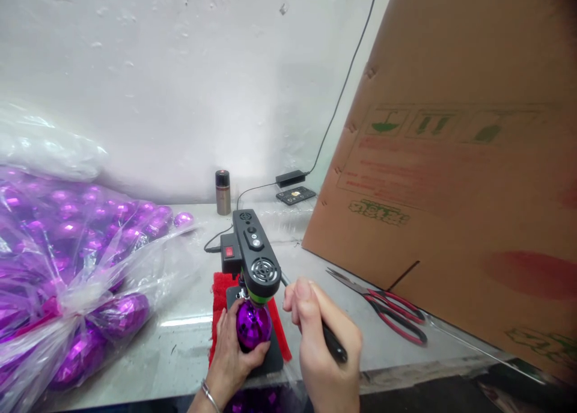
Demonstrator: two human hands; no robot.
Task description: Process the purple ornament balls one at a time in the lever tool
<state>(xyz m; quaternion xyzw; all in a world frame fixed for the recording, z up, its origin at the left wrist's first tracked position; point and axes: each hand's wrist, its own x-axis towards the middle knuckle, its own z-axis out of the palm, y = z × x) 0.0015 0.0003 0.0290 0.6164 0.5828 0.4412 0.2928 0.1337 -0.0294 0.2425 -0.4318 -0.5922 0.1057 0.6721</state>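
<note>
My left hand (231, 356) cups a shiny purple faceted ball (252, 326) and holds it upright under the head of a small black bench machine (255, 253). The machine stands on a black base over a red cloth (219, 293) and has a red switch on its back block. My right hand (322, 341) is closed around the machine's black lever handle (333, 344), which slopes down to the right from the head.
A clear plastic bag full of purple balls (72, 269) fills the left of the table. Red-handled scissors (387, 311) lie to the right, by a large leaning cardboard sheet (460, 178). At the back stand a small metal canister (222, 192), a power adapter (291, 177) and a dark flat device (296, 195).
</note>
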